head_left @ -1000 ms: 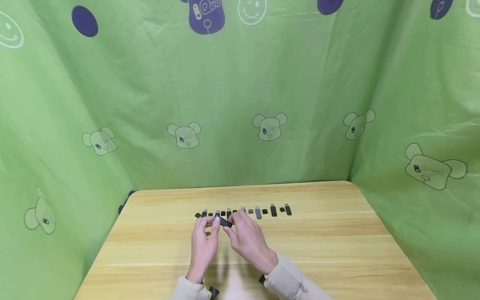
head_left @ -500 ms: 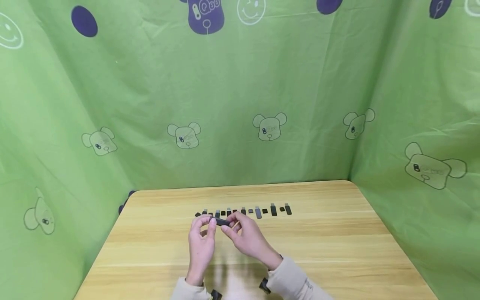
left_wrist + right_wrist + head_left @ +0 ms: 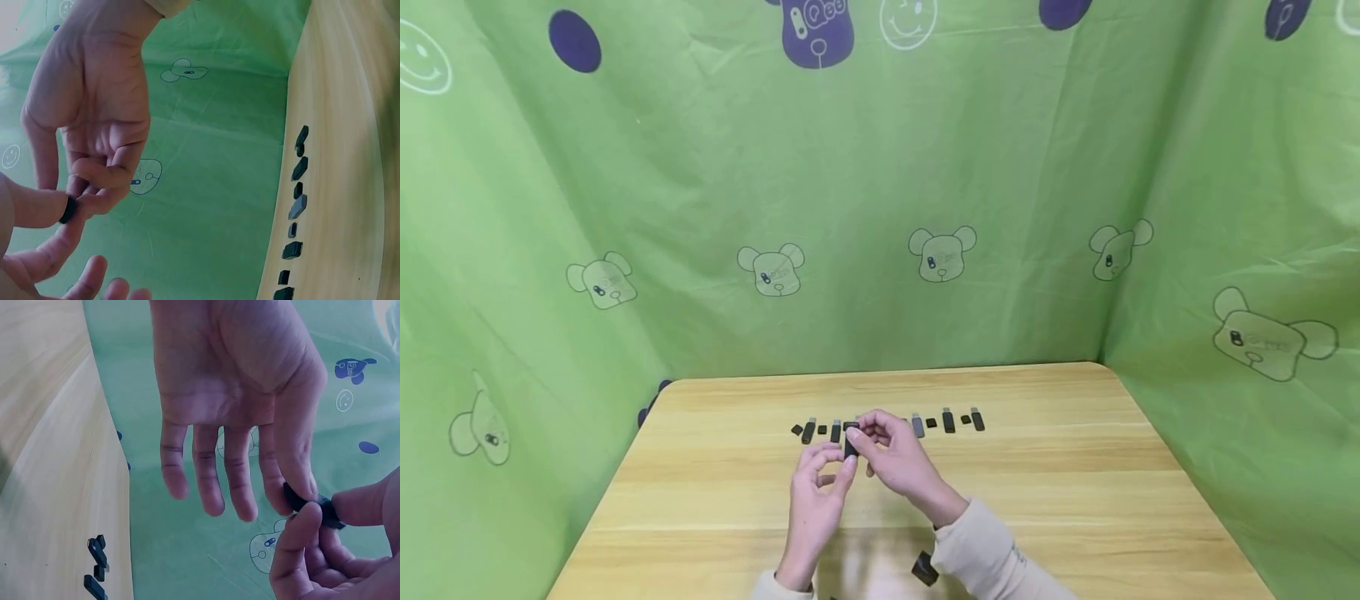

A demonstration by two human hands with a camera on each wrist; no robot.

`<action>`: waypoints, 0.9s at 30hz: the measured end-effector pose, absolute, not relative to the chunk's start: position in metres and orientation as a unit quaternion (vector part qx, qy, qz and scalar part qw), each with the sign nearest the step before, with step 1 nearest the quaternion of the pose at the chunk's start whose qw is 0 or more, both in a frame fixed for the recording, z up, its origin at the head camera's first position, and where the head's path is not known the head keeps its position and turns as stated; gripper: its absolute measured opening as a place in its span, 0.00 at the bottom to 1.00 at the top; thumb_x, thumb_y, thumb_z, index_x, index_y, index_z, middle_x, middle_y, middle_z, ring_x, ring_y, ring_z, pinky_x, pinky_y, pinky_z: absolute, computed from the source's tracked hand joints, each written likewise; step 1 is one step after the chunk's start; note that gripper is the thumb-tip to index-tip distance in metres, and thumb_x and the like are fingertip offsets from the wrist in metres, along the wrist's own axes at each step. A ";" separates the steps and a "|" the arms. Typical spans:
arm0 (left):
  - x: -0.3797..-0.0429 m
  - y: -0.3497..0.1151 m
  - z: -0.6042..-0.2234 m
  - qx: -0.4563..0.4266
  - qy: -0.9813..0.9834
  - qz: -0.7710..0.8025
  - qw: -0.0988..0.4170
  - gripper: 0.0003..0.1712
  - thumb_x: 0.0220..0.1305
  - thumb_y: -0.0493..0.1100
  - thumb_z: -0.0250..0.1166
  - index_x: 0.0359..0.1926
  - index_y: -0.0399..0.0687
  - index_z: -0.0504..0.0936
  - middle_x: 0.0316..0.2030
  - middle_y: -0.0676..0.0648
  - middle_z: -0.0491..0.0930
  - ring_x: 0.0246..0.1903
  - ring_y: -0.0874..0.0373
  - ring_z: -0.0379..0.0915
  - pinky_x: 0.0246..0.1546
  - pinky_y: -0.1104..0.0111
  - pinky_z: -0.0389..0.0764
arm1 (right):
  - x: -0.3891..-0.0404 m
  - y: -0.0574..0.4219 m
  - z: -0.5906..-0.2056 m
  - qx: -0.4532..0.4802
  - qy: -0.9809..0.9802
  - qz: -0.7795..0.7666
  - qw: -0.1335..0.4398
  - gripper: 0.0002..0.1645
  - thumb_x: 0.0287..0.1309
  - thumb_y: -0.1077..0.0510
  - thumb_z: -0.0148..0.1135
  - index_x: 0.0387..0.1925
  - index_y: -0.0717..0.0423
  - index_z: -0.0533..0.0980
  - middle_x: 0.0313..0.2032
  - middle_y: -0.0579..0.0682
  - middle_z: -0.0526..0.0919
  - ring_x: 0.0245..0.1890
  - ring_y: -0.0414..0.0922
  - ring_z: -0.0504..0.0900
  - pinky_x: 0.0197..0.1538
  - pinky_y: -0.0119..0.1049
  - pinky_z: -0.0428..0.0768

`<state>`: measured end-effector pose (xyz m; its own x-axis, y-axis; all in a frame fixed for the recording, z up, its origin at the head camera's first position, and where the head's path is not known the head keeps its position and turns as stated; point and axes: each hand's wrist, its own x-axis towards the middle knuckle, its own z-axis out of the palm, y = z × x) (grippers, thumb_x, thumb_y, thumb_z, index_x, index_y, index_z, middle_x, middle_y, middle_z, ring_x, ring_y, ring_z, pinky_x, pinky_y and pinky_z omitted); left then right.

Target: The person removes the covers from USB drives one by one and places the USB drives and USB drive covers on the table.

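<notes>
A black USB flash drive (image 3: 850,447) is held between both hands above the wooden table, its long side pointing away from me. My left hand (image 3: 817,500) pinches its near end with thumb and fingers. At the far end, the thumb and forefinger of my right hand (image 3: 901,463) pinch it too; the other right fingers hang nearly straight in the right wrist view. Fingers cover much of the drive (image 3: 330,512) there, and whether a cap sits on it I cannot tell. Behind the hands runs a row of uncapped flash drives (image 3: 808,431) and small black caps (image 3: 822,429).
The row continues to the right with a grey flash drive (image 3: 917,425) and further black drives (image 3: 948,421). My right hand hides its middle part. Green cloth walls (image 3: 850,317) stand around the wooden table (image 3: 1075,500).
The held flash drive has turned from lying sideways between the hands to pointing away from me. Both hands shifted slightly, and the right fingers now lie at the drive's far end.
</notes>
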<state>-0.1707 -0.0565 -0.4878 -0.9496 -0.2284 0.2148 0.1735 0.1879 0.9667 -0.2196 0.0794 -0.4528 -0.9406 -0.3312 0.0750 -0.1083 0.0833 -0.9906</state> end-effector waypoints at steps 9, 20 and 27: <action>-0.172 -0.070 -0.490 -0.017 -0.784 -0.602 0.152 0.05 0.62 0.46 0.72 0.35 0.52 0.86 0.53 0.47 0.79 0.55 0.52 0.73 0.49 0.58 0.78 | -0.219 0.080 -0.447 -0.219 0.738 -0.632 0.095 0.16 0.67 0.59 0.64 0.49 0.67 0.77 0.43 0.64 0.82 0.36 0.41 0.81 0.35 0.31 0.85; -0.175 -0.083 -0.482 -0.012 -0.772 -0.608 0.185 0.08 0.71 0.44 0.64 0.44 0.46 0.85 0.55 0.45 0.78 0.55 0.58 0.71 0.51 0.67 0.79 | -0.217 0.081 -0.451 -0.247 0.772 -0.573 0.119 0.11 0.64 0.59 0.66 0.44 0.63 0.81 0.36 0.56 0.85 0.34 0.42 0.81 0.35 0.35 0.86; -0.176 -0.084 -0.485 -0.003 -0.766 -0.620 0.170 0.10 0.72 0.44 0.62 0.39 0.43 0.84 0.54 0.43 0.78 0.57 0.55 0.71 0.51 0.68 0.78 | -0.214 0.078 -0.451 -0.253 0.784 -0.552 0.126 0.09 0.64 0.58 0.67 0.41 0.61 0.82 0.33 0.55 0.85 0.30 0.43 0.82 0.33 0.33 0.85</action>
<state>-0.1762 -0.0838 -0.4854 -0.9419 -0.2060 0.2653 0.2163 0.2322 0.9483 -0.2139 0.0777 -0.4515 -0.8399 -0.5366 0.0815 -0.2575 0.2617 -0.9302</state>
